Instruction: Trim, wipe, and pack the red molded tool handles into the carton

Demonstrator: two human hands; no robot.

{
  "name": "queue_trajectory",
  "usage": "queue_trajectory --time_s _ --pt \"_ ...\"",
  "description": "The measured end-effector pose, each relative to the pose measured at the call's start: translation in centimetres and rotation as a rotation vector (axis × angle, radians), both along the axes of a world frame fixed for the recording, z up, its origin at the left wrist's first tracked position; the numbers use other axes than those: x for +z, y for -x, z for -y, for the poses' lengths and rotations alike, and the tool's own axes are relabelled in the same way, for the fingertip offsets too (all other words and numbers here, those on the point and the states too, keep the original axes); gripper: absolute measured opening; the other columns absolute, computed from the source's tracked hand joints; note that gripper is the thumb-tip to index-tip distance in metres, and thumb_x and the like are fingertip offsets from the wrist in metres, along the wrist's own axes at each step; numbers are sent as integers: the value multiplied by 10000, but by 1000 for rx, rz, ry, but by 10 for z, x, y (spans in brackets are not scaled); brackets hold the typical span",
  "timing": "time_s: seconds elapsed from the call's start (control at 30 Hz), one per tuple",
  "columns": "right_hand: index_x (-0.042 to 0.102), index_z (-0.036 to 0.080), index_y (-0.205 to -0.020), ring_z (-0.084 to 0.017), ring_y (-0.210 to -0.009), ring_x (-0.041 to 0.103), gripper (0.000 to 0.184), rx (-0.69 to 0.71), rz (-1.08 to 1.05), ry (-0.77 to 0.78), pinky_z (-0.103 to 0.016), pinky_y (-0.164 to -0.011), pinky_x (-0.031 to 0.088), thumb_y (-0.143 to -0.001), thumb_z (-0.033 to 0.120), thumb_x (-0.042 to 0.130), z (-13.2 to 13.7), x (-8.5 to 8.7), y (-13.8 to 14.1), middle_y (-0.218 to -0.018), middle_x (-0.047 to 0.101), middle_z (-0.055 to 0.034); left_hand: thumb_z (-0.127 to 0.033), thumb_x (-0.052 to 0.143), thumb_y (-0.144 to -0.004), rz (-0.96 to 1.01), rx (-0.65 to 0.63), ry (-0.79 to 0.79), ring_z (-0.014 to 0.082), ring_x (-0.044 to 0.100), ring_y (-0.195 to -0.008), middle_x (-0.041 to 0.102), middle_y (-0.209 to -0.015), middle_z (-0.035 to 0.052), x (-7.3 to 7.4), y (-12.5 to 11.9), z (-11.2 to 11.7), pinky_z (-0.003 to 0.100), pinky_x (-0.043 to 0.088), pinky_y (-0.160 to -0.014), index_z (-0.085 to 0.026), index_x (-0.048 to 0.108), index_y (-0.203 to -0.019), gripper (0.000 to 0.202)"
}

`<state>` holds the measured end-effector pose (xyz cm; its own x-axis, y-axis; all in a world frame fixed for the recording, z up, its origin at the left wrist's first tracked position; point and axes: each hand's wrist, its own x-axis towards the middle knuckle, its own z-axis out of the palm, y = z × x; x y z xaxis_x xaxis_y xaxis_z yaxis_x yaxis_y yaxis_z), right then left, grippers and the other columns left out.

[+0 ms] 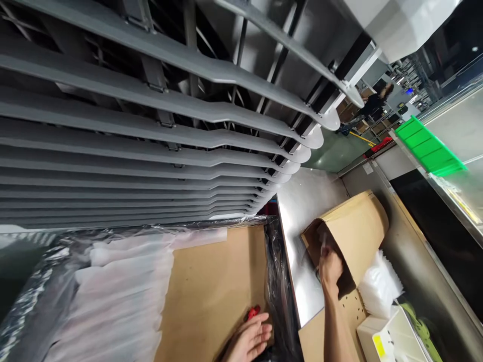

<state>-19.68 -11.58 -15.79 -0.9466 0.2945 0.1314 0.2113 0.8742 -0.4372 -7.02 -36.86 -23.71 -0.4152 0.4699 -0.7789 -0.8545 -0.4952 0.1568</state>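
Right hand [331,269] in the mouth of a cardboard carton [354,231], its grip hidden.
Left hand [249,339] lies open, holding nothing, just beside a red-handled tool [252,312] on a cardboard sheet [211,281].

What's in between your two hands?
In the head view, a fold of black plastic sheeting and a strip of shiny steel surface lie between the left hand and the right hand.
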Motion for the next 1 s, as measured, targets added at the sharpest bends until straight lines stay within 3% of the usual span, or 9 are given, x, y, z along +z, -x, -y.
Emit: queue_trajectory --time_s 0.13,0.2,0.33,0.43,0.5,0.7,0.8,0.9,1.0 --pt "680 189 -1091 -181 -636 642 327 85 43 60 -295 -642 513 -944 406 486 41 2 -59 -723 666 -35 -639 720 -712 41 -162 -150 224 710 -885 747 -1061 170 29 38 6 259 550 -698 -103 735 -1030 623" --pt "743 241 -901 -173 -597 634 240 211 114 118 -257 -575 483 -869 390 558 68 -1 -91 -678 664 -21 -716 641 -742 25 -222 -169 219 716 -825 752 -1010 189 40 46 11 242 548 -627 -94 745 -962 668" --pt "743 244 -686 -206 -620 651 216 360 314 285 -268 -557 456 -791 376 609 102 2 -132 -683 689 -52 -494 764 -759 -47 -276 -85 191 713 -660 758 -780 148 46 39 19 204 515 -523 -129 721 -766 368" --pt "754 210 -824 -220 -685 660 263 309 397 377 -295 -629 471 -863 357 540 105 16 -139 -766 722 -77 -152 825 -692 -58 -233 -19 190 718 -642 759 -725 111 44 28 22 201 520 -540 -146 675 -692 149" --pt "736 194 -919 -201 -696 652 274 271 439 442 -283 -640 468 -892 352 514 102 24 -138 -823 732 -74 -60 793 -691 -49 -212 -10 168 709 -631 752 -703 95 43 26 20 186 521 -558 -131 681 -687 132" --pt "672 160 -921 -153 -636 590 297 205 479 563 -234 -581 437 -876 438 578 99 34 -135 -750 683 -40 -123 818 -718 -36 -159 6 103 636 -524 694 -598 28 41 24 12 132 463 -477 -129 691 -687 130" --pt "686 157 -855 -143 -637 562 311 223 479 565 -233 -589 418 -873 453 593 101 36 -137 -725 662 -30 -217 831 -729 -11 -161 -23 121 628 -494 707 -604 53 39 17 11 163 473 -471 -126 689 -703 171" --pt "720 170 -808 -145 -672 574 290 285 529 589 -237 -622 424 -843 448 643 103 36 -140 -747 674 -24 -277 805 -761 75 -191 -67 192 659 -505 721 -632 101 31 11 14 247 510 -470 -87 701 -790 218" --pt "732 178 -887 -161 -739 630 337 282 592 637 -246 -663 473 -842 502 653 99 25 -140 -824 710 -29 -239 700 -872 198 -102 -52 127 622 -477 702 -657 27 16 13 33 235 519 -470 -91 686 -901 152"
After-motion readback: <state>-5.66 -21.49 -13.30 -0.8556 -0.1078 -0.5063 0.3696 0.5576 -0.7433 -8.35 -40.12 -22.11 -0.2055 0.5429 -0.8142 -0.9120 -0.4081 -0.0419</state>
